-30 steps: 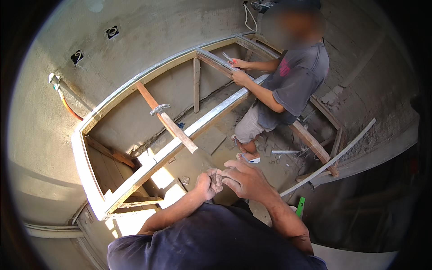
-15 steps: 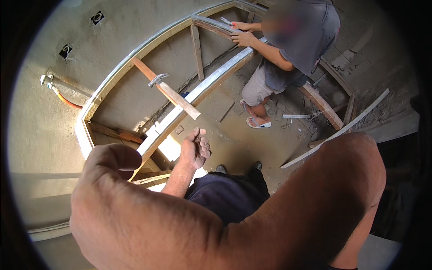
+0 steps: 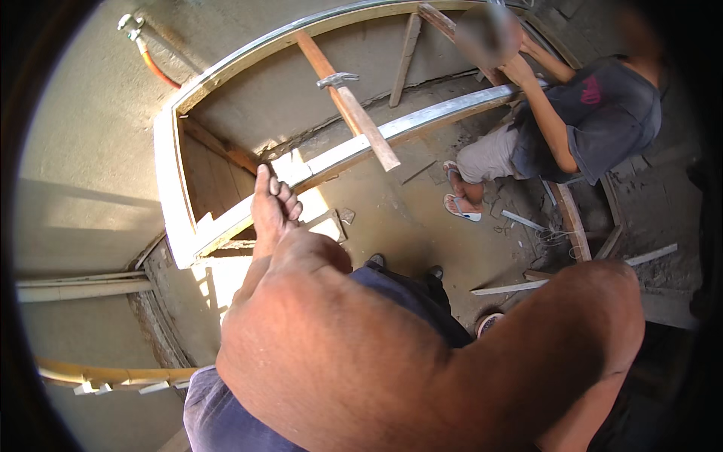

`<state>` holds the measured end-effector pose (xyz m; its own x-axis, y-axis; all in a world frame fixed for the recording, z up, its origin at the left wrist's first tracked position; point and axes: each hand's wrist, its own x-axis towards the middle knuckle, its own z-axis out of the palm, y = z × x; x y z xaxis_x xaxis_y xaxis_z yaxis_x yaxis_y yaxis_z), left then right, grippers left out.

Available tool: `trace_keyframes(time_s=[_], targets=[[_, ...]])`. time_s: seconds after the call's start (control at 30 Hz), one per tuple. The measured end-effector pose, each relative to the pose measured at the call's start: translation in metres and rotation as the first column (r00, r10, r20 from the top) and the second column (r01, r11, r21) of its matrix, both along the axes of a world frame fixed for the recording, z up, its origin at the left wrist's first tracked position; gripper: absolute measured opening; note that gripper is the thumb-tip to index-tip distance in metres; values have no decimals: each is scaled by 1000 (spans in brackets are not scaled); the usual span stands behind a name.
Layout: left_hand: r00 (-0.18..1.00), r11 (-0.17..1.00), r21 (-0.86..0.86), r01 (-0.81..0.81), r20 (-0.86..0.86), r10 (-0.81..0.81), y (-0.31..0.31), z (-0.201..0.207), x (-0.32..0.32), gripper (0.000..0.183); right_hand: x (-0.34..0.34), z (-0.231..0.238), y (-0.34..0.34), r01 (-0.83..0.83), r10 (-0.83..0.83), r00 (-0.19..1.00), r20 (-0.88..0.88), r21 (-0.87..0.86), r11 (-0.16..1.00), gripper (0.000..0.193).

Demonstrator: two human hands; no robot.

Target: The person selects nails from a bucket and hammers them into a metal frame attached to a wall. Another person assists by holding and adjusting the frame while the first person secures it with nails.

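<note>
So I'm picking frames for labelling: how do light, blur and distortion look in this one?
Head view: hard sunlight, bright patch on the floor by the left hand; fisheye bends the frame edges; black vignette round the rim; close forearm soft, hammer sharp.

Packages, labels, signs, screens: none showing anywhere in the head view, neither on the walls, the floor nor the timber frame.

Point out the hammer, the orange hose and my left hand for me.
hammer (image 3: 337,78): head view, on its metal head, lying across the wooden slat.
orange hose (image 3: 160,71): head view, mid-length, below the tap on the wall.
left hand (image 3: 273,207): head view, on the back of the hand, by the pale curved rail.
</note>
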<state>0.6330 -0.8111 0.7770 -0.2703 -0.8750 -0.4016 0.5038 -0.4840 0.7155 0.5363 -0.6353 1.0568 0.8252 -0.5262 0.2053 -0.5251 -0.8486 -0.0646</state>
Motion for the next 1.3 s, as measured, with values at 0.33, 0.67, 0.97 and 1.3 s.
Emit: trace_keyframes(time_s=[0.33,0.67,0.97,1.3], targets=[[942,947,-171,-270,155,297,-41,-12,8,25,-141,-119,-13,393,-522,836,171,475,787,27],[386,649,-753,114,635,669,-81,-56,-32,29,-264,-237,12,457,-830,527,184,761,459,27],[120,762,-567,313,819,561,-81,-58,-69,30,-319,-253,-37,494,-820,551,156,731,471,30],[63,823,-480,304,872,485,-86,-63,-68,31,-337,-261,-82,370,-725,646,237,734,569,25]])
